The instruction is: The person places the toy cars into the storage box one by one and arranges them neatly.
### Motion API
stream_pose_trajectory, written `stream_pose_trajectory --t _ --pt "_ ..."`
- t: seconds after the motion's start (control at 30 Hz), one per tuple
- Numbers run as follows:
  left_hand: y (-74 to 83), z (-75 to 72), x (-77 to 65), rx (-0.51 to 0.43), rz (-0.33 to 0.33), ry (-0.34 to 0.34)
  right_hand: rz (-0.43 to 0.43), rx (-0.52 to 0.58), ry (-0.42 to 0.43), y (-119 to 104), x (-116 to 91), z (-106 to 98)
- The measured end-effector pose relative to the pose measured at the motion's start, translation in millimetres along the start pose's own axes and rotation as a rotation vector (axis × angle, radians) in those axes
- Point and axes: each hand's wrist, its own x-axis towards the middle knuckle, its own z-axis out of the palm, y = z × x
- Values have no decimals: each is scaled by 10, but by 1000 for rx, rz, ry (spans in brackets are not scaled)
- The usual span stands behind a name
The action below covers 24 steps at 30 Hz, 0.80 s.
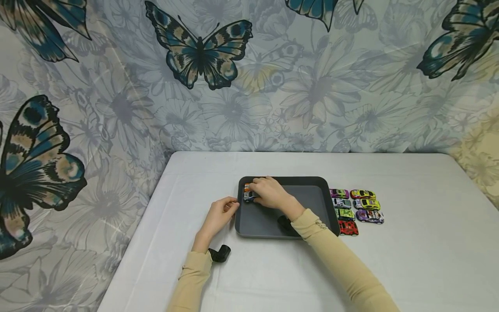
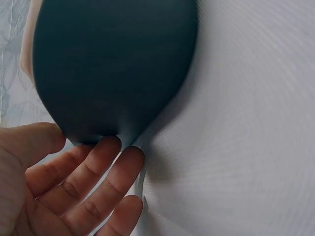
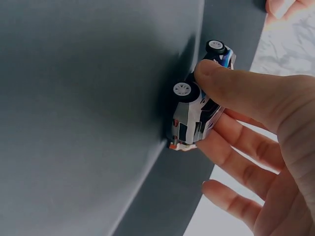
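Note:
My right hand (image 1: 270, 193) pinches a small white, black and blue toy car (image 3: 204, 105) between thumb and fingers, at the left end of the dark grey tray (image 1: 265, 223). In the right wrist view, the car is tipped with its wheels toward the tray's inside and lies close to the raised rim. An orange toy car (image 1: 247, 187) shows just beyond it in the head view, partly covered by my fingers. At the tray's left edge, my left hand (image 1: 218, 216) holds the rim, thumb on one side and fingertips on the other.
Several toy cars stand in two columns right of the tray, among them a red car (image 1: 348, 228), a purple and white car (image 1: 369, 216) and a yellow car (image 1: 366, 204). A white cloth covers the table (image 1: 421, 260). Behind it hangs a butterfly-print curtain (image 1: 312, 99).

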Motion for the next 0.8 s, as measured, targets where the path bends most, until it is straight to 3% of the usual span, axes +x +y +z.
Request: stream_pose_trajectory --t 0.8 --pt "-6 -4 -12 -7 -3 -20 21 -30 -29 -27 40 65"
